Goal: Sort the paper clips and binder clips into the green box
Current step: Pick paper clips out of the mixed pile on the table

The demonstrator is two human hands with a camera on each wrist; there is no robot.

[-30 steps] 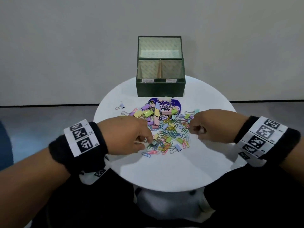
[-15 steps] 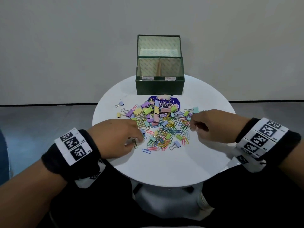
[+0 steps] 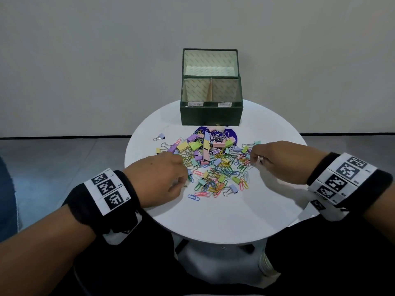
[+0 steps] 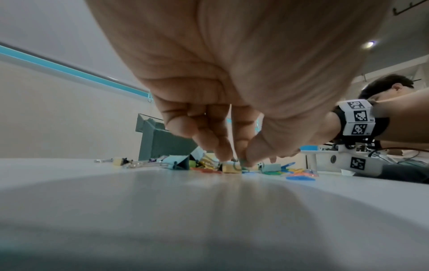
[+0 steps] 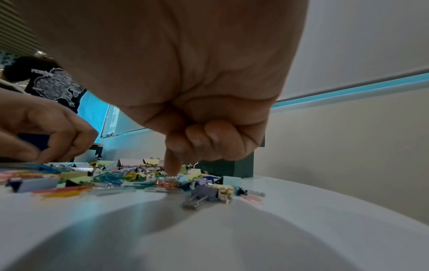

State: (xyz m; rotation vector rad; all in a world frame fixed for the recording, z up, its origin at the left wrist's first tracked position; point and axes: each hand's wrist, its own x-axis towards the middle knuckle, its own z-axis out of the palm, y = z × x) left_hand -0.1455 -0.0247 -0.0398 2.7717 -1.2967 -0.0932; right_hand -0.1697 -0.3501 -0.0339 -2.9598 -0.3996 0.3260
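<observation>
A heap of coloured paper clips and pastel binder clips [image 3: 213,165] lies mid-table, in front of the green box [image 3: 211,116]. The box has two labelled front compartments and a taller back one. My left hand [image 3: 184,182] sits at the heap's left edge. Its thumb and fingers pinch a paper clip low on the table, as the left wrist view shows [image 4: 239,161]. My right hand [image 3: 256,160] is at the heap's right edge, fingers curled, with a small silvery clip glinting between them. In the right wrist view its index finger [image 5: 172,169] points down onto the clips [image 5: 111,177].
The round white table [image 3: 213,216] has bare surface toward me and its edge runs close under both wrists. A purple round sticker [image 3: 232,133] lies under the heap near the box. One lilac binder clip [image 3: 160,137] lies apart at the left. Another person [image 4: 390,88] sits beyond.
My left hand drew back a little to the left out of the heap, pinching a paper clip, and stays low at the edge. The right hand has barely moved.
</observation>
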